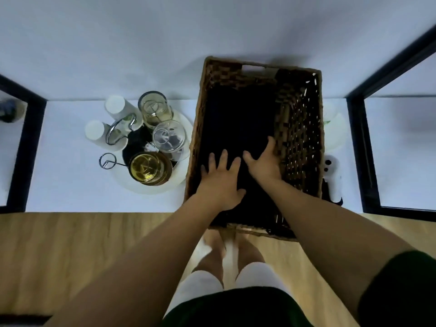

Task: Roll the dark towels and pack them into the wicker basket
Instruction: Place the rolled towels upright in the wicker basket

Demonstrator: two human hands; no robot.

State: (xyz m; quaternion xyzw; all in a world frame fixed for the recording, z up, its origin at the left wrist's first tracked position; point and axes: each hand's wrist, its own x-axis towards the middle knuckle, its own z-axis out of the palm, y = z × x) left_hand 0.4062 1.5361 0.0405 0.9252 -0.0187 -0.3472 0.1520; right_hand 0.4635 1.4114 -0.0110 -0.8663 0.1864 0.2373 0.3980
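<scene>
Pressing both palms on dark towels in the wicker basket

Head view: the wicker basket (pixel 303 128) stands on a white surface (pixel 66 185) against a pale wall (pixel 141 38). Its near rim shows past the surface's front edge. The dark towels (pixel 236 114) lie inside and fill the left and middle of the basket floor. They are too dark to tell one roll from another. Along the right side the woven bottom is bare.

The left hand (pixel 221 182) lies palm down on the towels near the front left corner. Its fingers are straight and spread and grasp nothing. The right hand (pixel 263 162) also rests flat on the towels, just beside the left one. Its thumb is out to the side, its fingers point toward the far wall, and it holds nothing.

To the left of the basket sits a round white tray (pixel 181 182) with three glass jars. One jar holds a yellow liquid (pixel 147 168), and two clear ones (pixel 168 135) stand behind it. Two white bottles (pixel 118 108) stand at the tray's far left.

To the right of the basket are a white dish (pixel 336 131) and a blurred white object (pixel 333 178).

Black frames (pixel 26 149) bound the surface on both sides. Below it runs a light wooden floor (pixel 70 246), where the person's feet show.
</scene>
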